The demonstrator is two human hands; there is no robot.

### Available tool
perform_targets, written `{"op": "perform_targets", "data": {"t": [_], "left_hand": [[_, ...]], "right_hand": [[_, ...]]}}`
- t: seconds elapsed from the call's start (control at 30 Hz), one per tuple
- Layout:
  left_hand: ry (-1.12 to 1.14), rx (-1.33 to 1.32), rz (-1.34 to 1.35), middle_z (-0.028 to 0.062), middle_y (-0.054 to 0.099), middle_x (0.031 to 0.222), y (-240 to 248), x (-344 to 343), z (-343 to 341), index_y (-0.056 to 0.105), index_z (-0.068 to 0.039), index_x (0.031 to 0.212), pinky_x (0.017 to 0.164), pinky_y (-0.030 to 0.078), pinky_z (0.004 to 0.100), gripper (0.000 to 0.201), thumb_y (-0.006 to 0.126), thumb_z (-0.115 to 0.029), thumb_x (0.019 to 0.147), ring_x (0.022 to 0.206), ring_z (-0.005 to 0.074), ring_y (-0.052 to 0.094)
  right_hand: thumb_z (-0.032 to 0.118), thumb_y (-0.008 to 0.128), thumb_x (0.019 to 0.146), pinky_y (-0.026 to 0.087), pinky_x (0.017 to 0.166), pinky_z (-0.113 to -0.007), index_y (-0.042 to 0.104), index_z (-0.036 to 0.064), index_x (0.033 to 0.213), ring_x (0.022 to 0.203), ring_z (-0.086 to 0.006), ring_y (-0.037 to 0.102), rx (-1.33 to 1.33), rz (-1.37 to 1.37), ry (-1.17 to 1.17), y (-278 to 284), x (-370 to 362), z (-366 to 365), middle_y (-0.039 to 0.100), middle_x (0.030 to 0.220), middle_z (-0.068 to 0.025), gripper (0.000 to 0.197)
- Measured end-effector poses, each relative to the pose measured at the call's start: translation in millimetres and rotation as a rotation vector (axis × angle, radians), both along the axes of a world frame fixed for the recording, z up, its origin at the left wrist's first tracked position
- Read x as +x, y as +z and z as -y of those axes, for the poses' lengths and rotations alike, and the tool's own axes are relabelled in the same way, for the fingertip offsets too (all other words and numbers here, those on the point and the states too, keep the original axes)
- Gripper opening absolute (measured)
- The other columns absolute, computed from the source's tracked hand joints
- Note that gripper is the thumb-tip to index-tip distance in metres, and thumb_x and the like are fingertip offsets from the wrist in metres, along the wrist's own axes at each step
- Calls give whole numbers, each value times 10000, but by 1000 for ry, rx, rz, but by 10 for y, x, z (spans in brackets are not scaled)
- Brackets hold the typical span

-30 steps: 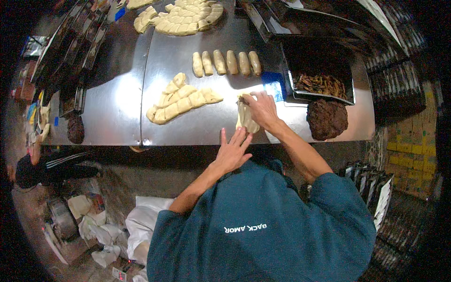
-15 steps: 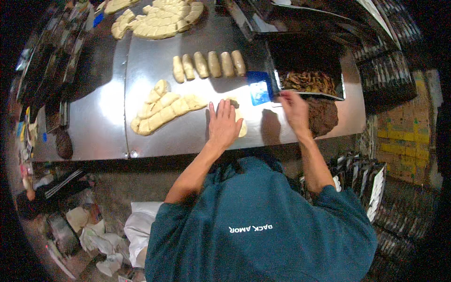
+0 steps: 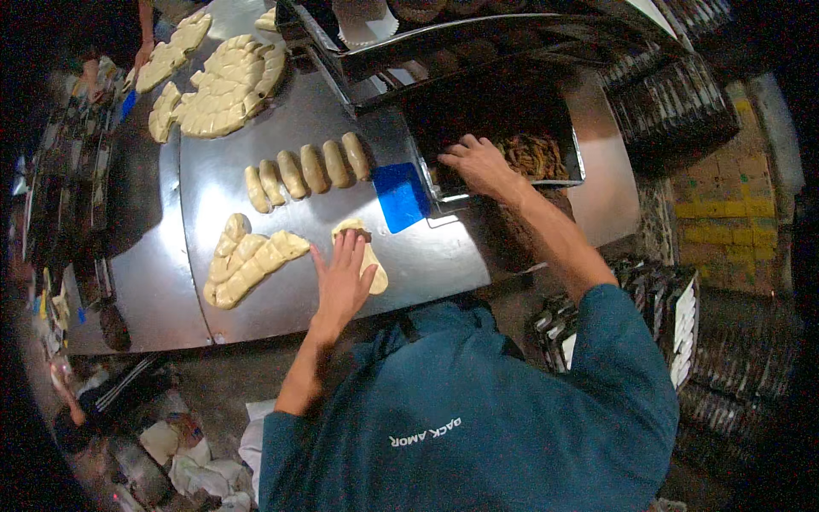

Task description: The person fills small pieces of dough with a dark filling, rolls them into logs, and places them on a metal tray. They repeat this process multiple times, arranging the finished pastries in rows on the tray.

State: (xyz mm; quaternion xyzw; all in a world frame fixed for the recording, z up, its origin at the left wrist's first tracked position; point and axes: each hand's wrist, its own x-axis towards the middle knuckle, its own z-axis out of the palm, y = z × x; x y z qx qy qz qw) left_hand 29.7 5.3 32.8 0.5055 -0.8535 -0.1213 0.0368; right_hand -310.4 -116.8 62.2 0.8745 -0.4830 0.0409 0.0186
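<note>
My left hand (image 3: 343,277) lies with fingers spread on a flattened piece of pale dough (image 3: 373,271). Some brown filling shows at the dough's far end, by my fingertips. My right hand (image 3: 478,164) reaches into a dark metal tray (image 3: 444,206); its fingers are bent and apart, their tips partly lost in shadow. Brown strips of filling (image 3: 533,155) lie in the tray to the right of that hand. A blue flat scraper (image 3: 399,198) rests against the tray's left side. Left of my left hand sits a cluster of cut dough pieces (image 3: 247,263).
Several rolled dough pieces (image 3: 313,169) stand in a row beyond the cluster. Larger dough slabs (image 3: 230,90) lie at the far left, near another person's hand (image 3: 143,55). A brown mass (image 3: 514,235) sits below my right forearm. Stacked trays (image 3: 670,111) stand at the right.
My right hand has moved from the tray's near left corner to inside the tray. My left hand stays on the flattened dough. The whole view has shifted and turned slightly.
</note>
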Motion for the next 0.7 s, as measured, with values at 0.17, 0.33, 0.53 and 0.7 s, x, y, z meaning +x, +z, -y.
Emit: {"op": "perform_targets", "data": {"t": [0.17,0.33,0.53,0.7], "left_hand": [[129,-57,-219,270,325,1420,-63,74,-520,436,-12,1327,1065,124,657,502,557,-183,871,1336,434,285],[301,-50,-291,262,312,1432,-222,-64,-813,466,-9,1303,1072,107,652,479,556,-148,853,1353,428,261],[292,-111,-269,254,305,1439,-215,-158,-741,470,-14,1297,1078,95,646,475,560,-144,850,1365,423,241],[250,-119,-280,237,283,1461,-193,-146,-721,447,-21,1321,1078,87,647,509,572,-157,846,1370,422,231]], "right_hand": [[173,578,808,488,831,-449,648,71,945,984,-330,607,325,-203,-132,-62,-167,172,675,930,-135,185],[272,672,777,504,792,-479,636,35,984,867,-377,638,464,332,-396,-5,-61,199,653,894,-217,317],[159,684,704,539,765,-452,643,-7,847,855,-373,635,188,31,-237,-252,423,82,658,880,-206,223],[138,657,755,526,664,-407,652,-25,857,750,-290,654,371,125,-280,-186,167,281,673,794,-157,193]]}}
